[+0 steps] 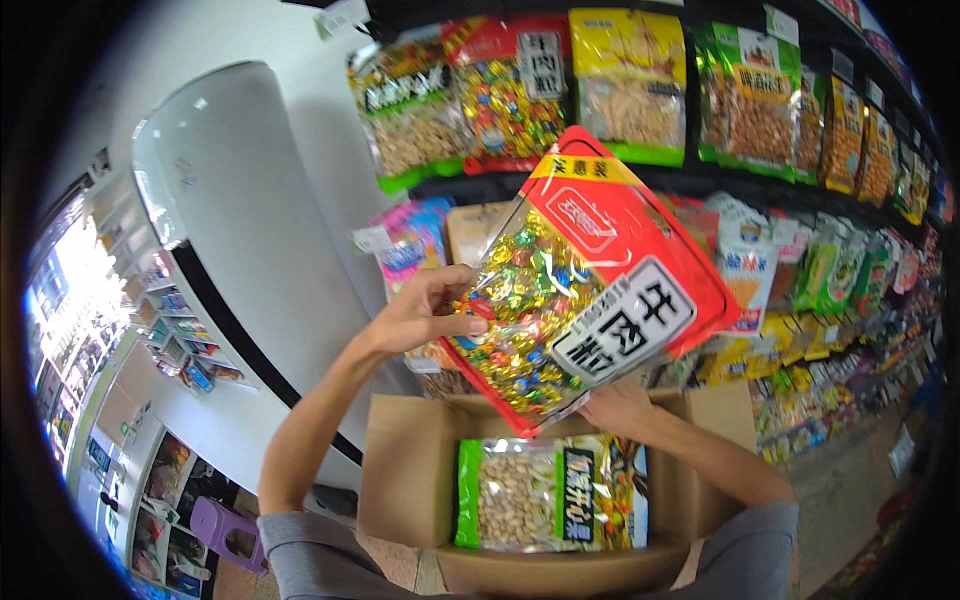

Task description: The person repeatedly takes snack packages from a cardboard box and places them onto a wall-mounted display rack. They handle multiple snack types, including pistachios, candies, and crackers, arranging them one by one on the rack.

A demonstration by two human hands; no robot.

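Observation:
A red and clear plastic bag of foil-wrapped snack pieces (540, 277) hangs tilted above an open cardboard box (409, 469). My left hand (427, 311) pinches its left edge, thumb in front. At the bag's lower edge is my right hand (619, 409), its fingers partly hidden behind the bag, seemingly gripping it. Inside the box lies a green-ended bag of pistachios (517, 491), face up, with its clear window showing the nuts. The box flaps are spread outward.
Ahead, a rack holds hanging snack bags, among them a matching red bag (510, 97), a yellow-topped bag (630, 90) and green peanut bags (757, 105). More packets (746, 262) fill lower rows. A tall white appliance (232, 165) stands left, a purple stool (229, 532) lower left.

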